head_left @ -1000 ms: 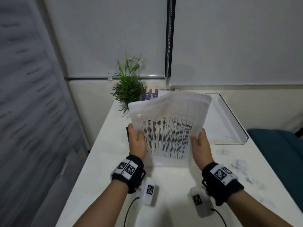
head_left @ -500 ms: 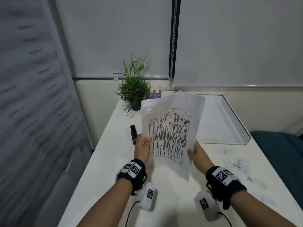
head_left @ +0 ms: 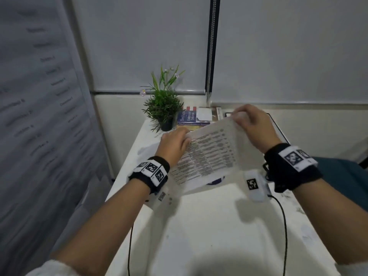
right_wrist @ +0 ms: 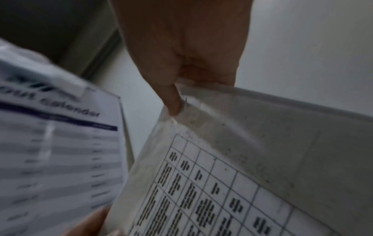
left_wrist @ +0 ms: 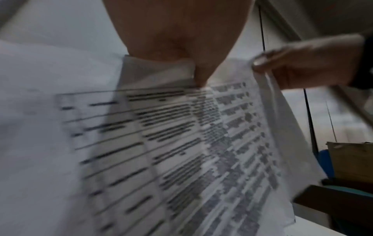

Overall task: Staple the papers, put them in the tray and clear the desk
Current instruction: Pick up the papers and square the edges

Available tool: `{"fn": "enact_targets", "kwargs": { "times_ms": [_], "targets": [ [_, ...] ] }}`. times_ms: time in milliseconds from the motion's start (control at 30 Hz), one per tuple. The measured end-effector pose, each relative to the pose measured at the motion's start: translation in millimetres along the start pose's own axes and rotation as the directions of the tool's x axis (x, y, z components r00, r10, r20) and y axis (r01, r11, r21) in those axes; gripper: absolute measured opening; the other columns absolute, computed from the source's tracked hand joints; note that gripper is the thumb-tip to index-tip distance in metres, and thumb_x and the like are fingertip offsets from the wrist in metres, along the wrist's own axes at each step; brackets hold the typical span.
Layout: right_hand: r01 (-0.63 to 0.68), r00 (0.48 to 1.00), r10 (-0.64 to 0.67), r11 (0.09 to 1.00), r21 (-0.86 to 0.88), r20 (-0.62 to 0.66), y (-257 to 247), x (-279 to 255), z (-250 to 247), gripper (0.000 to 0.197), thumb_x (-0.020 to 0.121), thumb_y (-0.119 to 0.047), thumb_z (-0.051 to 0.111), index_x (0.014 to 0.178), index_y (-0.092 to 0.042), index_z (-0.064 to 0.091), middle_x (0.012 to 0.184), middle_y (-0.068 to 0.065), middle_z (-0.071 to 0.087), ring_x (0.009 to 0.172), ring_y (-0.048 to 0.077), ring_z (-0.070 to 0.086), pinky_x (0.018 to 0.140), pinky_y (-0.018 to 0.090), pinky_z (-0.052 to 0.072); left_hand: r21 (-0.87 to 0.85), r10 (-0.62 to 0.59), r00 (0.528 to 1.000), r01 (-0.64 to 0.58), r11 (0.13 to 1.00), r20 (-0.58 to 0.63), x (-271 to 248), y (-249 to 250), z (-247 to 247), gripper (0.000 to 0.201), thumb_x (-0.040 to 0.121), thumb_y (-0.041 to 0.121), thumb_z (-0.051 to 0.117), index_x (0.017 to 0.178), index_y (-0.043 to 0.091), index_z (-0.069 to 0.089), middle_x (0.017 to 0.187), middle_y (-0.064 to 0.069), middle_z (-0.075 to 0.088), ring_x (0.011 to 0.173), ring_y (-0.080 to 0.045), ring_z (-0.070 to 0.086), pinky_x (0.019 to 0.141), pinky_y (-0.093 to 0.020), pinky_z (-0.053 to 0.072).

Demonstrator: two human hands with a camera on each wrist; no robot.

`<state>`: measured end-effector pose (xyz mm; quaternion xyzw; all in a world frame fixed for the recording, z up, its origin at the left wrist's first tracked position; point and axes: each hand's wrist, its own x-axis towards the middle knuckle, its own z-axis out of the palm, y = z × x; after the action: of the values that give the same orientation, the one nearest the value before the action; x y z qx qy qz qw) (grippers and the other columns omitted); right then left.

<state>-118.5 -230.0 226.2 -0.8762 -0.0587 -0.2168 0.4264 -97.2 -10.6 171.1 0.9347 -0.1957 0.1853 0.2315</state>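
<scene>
Regripped within the last second: no longer held upright by the side edges, the papers (head_left: 209,154) now hang from their far edge, tipped back and sloping down toward the near side above the worktop (head_left: 209,226). Left hand (head_left: 173,144) pinching the far left corner, thumb on the printed face; right hand (head_left: 253,126) raised higher, pinching the far right corner, fingers curled over the edge. Both hands narrow, closed on the sheets, neither free. Probably a squaring-up or a check of the corner before the move to the tray (head_left: 275,121), whose dark rim shows just behind the right hand, to the far right. Small mark beside the right thumb in the right wrist view, perhaps a staple, too blurred to confirm. Stapler, seen half a second ago on the left, now out of sight behind the left hand. Second printed sheet (right_wrist: 60,143), headed as a calendar, lower down to the left of the held stack.
</scene>
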Motion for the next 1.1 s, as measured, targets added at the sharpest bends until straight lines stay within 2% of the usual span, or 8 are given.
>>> {"fn": "enact_targets", "kwargs": {
  "times_ms": [100,200,300,500,733,867,967,1100],
  "targets": [
    [-0.038,0.996,0.041,0.999,0.031,-0.081,29,-11,-10,0.012,0.087,-0.006,0.052,0.092,-0.008,0.063,0.094,0.005,0.061,0.086,0.011,0.053,0.062,-0.008,0.034,0.006,-0.059,0.988,0.059,0.998,0.143,-15,-23,-13,0.027,0.092,0.024,0.052,0.114,0.011,0.059,0.11,-0.011,0.069,0.101,-0.03,0.061,0.084,-0.035,0.043],
    [-0.113,0.989,0.124,0.984,0.135,-0.078,53,-26,-19,0.017,0.088,-0.004,0.052,0.078,-0.017,0.057,0.08,-0.004,0.058,0.064,-0.009,0.054,0.057,-0.006,0.037,-0.08,-0.242,0.93,0.273,0.959,0.276,-35,-57,-13,0.015,0.088,0.025,0.059,0.098,0.015,0.063,0.094,-0.004,0.068,0.09,-0.025,0.06,0.076,-0.028,0.045],
    [-0.174,0.98,0.194,0.945,0.275,-0.047,71,-38,-23,0.03,0.089,-0.003,0.052,0.071,-0.026,0.054,0.079,-0.009,0.056,0.056,-0.018,0.054,0.051,-0.003,0.039,-0.467,-0.376,0.872,0.487,0.739,0.315,-47,-71,-8,0.009,0.087,0.013,0.061,0.081,0.018,0.058,0.076,0.005,0.059,0.074,-0.014,0.053,0.063,-0.004,0.042],
    [-0.255,0.959,0.283,0.881,0.399,-0.012,91,-54,-10,0.029,0.089,-0.001,0.05,0.072,-0.024,0.053,0.084,-0.009,0.055,0.056,-0.017,0.054,0.051,-0.002,0.04,-0.769,-0.497,0.819,0.506,0.391,0.287,-57,-58,21,0.034,0.078,0.036,0.057,0.105,0.016,0.056,0.103,-0.002,0.062,0.097,-0.016,0.057,0.091,-0.032,0.044],
    [-0.316,0.946,0.316,0.84,0.442,0.075,109,-75,4,0.028,0.091,0.002,0.046,0.079,-0.023,0.049,0.084,-0.006,0.052,0.07,-0.006,0.053,0.065,0.007,0.041,-0.827,-0.631,0.753,0.466,0.313,0.186,-59,-42,32,0.028,0.089,-0.006,0.037,0.098,0.018,0.048,0.088,0.008,0.052,0.084,-0.003,0.048,0.073,-0.018,0.038],
    [-0.456,0.884,0.448,0.756,0.469,0.138,129,-88,22,0.042,0.086,0.009,0.052,0.11,-0.023,0.041,0.09,-0.003,0.055,0.081,0.009,0.055,0.073,0.017,0.044,-0.784,-0.654,0.702,0.562,0.264,0.284,-68,-41,48,0.046,0.084,-0.01,0.035,0.123,0.009,0.048,0.105,-0.006,0.058,0.097,-0.02,0.054,0.077,-0.026,0.043],
    [-0.424,0.891,0.45,0.781,0.458,0.058,122,-82,25,0.031,0.084,0.011,0.054,0.088,-0.02,0.053,0.083,-0.004,0.055,0.074,0.007,0.053,0.061,0.0,0.044,-0.79,-0.638,0.735,0.524,0.319,0.229,-64,-39,45,0.047,0.083,-0.009,0.037,0.126,0.005,0.047,0.122,-0.013,0.056,0.114,-0.023,0.05,0.098,-0.035,0.04],
    [-0.323,0.925,0.38,0.802,0.503,-0.013,102,-64,8,0.035,0.084,0.009,0.053,0.074,-0.025,0.049,0.076,-0.001,0.051,0.065,0.003,0.051,0.052,-0.001,0.04,-0.845,-0.628,0.766,0.419,0.332,0.133,-54,-44,21,0.038,0.087,-0.011,0.036,0.104,0.021,0.048,0.095,0.008,0.057,0.088,-0.004,0.054,0.074,-0.009,0.044]
  ]
}}
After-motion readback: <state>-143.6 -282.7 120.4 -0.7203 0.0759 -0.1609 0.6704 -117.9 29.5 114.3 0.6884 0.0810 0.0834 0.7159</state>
